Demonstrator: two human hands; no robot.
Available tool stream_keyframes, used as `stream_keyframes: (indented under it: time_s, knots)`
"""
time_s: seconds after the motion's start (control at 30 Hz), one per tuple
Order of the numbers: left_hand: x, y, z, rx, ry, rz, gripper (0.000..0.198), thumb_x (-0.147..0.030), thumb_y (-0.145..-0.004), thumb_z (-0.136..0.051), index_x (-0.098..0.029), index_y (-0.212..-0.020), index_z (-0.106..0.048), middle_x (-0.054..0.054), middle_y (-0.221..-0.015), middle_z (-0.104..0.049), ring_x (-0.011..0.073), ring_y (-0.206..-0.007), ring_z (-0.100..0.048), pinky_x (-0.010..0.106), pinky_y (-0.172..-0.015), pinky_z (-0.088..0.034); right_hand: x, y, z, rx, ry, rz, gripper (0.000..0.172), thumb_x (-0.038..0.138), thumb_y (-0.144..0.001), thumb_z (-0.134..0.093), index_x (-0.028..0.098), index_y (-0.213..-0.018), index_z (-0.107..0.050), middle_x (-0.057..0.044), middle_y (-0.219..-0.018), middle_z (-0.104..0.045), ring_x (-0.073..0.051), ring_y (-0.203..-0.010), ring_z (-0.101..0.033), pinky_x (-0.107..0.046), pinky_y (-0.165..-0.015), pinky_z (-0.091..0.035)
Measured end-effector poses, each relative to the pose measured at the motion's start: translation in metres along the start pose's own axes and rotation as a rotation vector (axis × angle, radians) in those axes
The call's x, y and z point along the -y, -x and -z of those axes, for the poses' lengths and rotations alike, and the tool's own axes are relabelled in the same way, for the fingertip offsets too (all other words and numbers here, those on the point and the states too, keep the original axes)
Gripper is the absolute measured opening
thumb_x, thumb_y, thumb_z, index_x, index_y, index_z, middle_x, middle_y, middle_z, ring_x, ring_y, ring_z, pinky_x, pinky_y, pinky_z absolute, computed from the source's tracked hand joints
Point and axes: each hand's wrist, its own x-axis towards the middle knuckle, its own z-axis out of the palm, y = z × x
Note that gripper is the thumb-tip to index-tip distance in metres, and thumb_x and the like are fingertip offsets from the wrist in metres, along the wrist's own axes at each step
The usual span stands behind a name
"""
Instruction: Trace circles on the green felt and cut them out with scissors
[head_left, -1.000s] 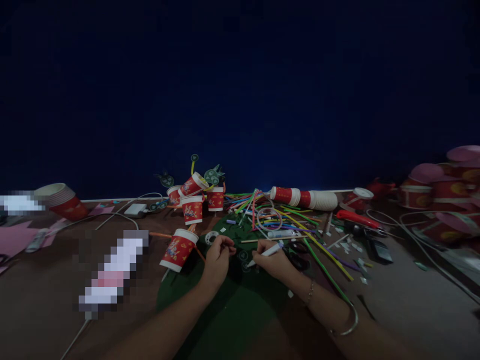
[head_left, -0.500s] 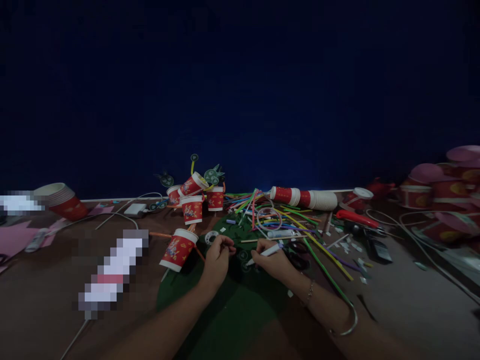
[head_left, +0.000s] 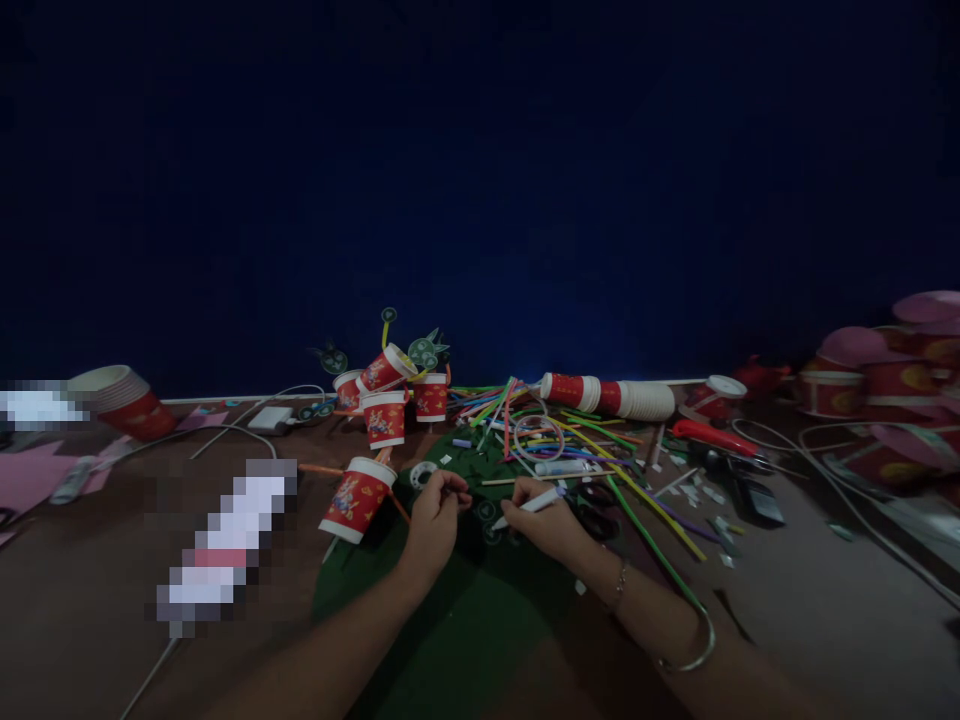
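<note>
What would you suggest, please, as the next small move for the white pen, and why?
Probably lower the white marker pen in the right hand onto the small round green cutout by its tip: the left hand, fingers pinched, rests beside it on the dark green sheet.

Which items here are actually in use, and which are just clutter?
In use: left hand, pinched on something tiny; right hand holding white pen; green sheet under both.
Lying about: red cup, straws, cup stack, red cutter.

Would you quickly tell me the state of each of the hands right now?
Left hand: fingers pinched shut; what they pinch cannot be told.
Right hand: closed on a white pen, over the green sheet.
</note>
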Motion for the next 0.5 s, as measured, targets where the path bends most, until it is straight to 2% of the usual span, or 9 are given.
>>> stream_keyframes:
  time_s: [0.5]
  knots:
    - [0.0019,-0.0002,-0.0001,0.007,-0.001,-0.01,0.011,-0.017,-0.068,-0.046,-0.018,-0.075,-0.055,-0.001,-0.072,-0.057,0.014,-0.07,-0.059,0.03,-0.069,-0.052,0.0025,0.0005,0.0002,0.006,-0.005,-0.015,0.021,0.027,-0.068,-0.054,0.021,-0.053,-0.04,0.005,-0.041,-0.052,-0.009,-0.041,-0.044,-0.019,-0.041,-0.03]
